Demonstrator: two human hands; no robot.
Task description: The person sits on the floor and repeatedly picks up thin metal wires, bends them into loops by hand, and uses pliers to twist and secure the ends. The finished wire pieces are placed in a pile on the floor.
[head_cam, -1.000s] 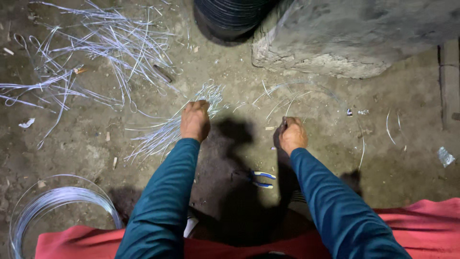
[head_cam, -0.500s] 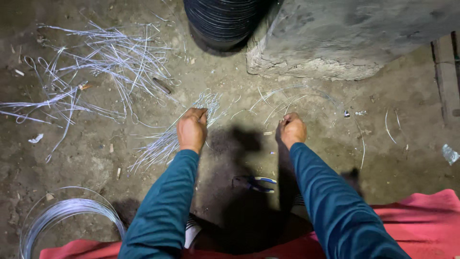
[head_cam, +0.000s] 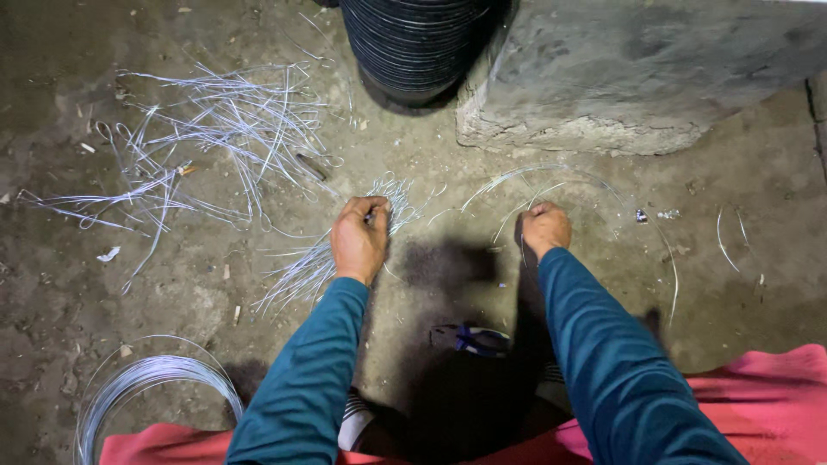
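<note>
The left hand (head_cam: 360,238) is closing its fingers around a bundle of cut wires (head_cam: 310,263) lying on the dirt floor (head_cam: 172,293), its long axis running from near left up to far right, with looped ends fanning out just past the knuckles. The right hand (head_cam: 545,228) is curling into a fist and pinching a thin curved wire (head_cam: 551,176) that is arcing to the right. Blue-handled pliers (head_cam: 479,339) are lying nearer, between the arms. A wire coil (head_cam: 146,383) is sitting at near left

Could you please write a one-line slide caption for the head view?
Left hand grips a wire bundle; right hand pinches a curved wire, pliers on the floor.
</note>
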